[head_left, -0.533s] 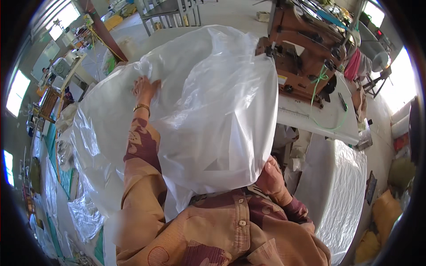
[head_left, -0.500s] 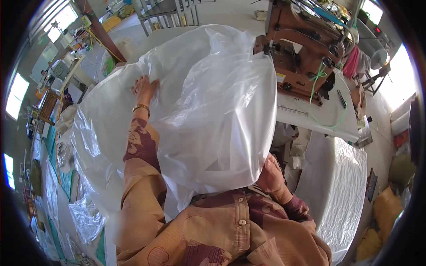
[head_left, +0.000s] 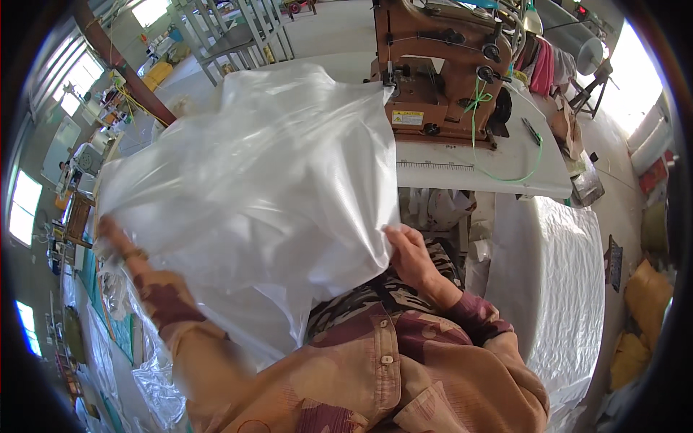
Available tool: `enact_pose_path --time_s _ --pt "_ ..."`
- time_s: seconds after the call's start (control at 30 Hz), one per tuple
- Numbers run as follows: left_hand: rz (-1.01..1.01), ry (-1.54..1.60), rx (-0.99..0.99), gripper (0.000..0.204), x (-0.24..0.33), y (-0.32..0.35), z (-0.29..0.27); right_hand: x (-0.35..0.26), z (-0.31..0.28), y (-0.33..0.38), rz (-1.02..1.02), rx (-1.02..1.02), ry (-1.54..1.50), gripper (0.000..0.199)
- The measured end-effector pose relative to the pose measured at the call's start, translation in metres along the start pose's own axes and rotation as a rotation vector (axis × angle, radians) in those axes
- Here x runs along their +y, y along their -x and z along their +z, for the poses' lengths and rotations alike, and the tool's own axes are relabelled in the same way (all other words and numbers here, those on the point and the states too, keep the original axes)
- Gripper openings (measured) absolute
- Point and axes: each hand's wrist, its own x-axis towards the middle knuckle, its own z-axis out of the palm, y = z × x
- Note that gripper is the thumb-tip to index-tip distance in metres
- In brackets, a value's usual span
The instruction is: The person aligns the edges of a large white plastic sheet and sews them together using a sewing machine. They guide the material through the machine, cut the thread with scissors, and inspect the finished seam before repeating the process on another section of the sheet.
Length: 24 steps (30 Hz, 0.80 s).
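Note:
A large, shiny white plastic sheet (head_left: pixel 267 173) spreads in loose folds over the table in front of me and hangs toward my lap. Its far right corner reaches the needle area of a brown sewing machine (head_left: pixel 444 68). With fingers and thumb closed, my right hand (head_left: pixel 417 258) pinches the sheet's near right edge. My left hand (head_left: pixel 119 237) is out at the sheet's left edge, smeared by motion, so its fingers cannot be made out.
Right of the sheet, the white tabletop (head_left: pixel 520 162) bears a printed ruler, a loose green cord (head_left: pixel 473 133) and small dark snips (head_left: pixel 532 131). A tall stack of white sheets (head_left: pixel 559 289) stands at my right. Beyond the table is a grey metal chair (head_left: pixel 231 40).
My left hand has swept left and nearer from the sheet's middle. The right hand has come up onto the edge. The sheet lies flatter and farther left; the view has shifted too.

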Motion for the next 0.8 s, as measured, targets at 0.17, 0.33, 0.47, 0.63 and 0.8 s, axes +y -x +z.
enact_pose_path --time_s 0.17,0.33,0.47,0.63,0.8 --pt "-0.965 0.713 -0.291 0.042 -0.196 0.033 0.015 0.037 0.008 -0.026 0.065 -0.139 0.306 0.025" --pt "-0.712 0.474 -0.246 0.052 -0.162 -0.004 -0.06 0.07 0.003 -0.049 0.071 -0.016 0.363 0.029" --pt "0.093 1.014 0.18 0.05 -0.009 -0.062 -0.256 0.084 -0.002 -0.067 0.07 0.048 0.447 0.036" --pt "0.806 1.611 -0.279 0.038 0.181 0.01 -0.46 0.073 0.019 -0.066 -0.062 0.023 0.3 0.032" --pt "0.627 1.031 -0.591 0.039 0.27 0.019 -0.418 0.032 -0.001 -0.017 -0.205 -0.324 0.396 0.025"
